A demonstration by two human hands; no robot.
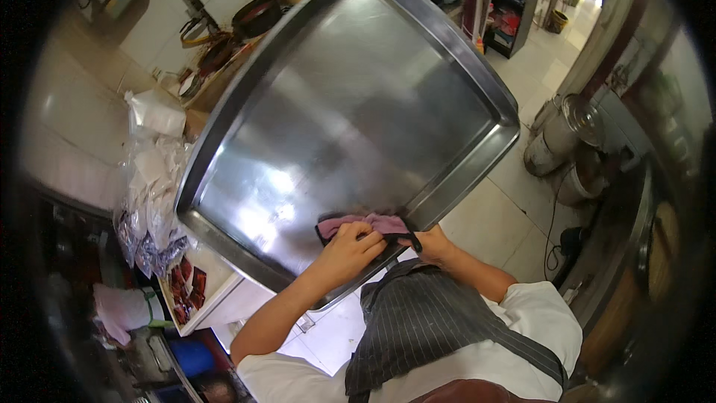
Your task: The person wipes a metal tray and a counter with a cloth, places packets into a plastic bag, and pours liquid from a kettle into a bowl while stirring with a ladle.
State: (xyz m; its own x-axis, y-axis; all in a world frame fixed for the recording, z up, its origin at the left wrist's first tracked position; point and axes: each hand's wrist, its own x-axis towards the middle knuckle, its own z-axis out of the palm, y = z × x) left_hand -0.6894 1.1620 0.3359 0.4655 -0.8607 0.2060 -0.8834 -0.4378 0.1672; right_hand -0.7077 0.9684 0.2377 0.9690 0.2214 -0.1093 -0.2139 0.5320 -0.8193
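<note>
Left hand (349, 245) pressing a pink cloth (363, 224) onto the near edge of a big steel tray (350, 104), fingers curled over it. Right hand (432, 242) gripping the tray's near rim, fingers closed. Foil packets (153, 216) piled on the counter (216, 283) beside.

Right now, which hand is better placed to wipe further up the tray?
Left, probably. The left hand already has its grip on the pink cloth, inside the steel tray. The right hand is at the tray's near rim, apparently holding it tilted, so it is busy.
</note>
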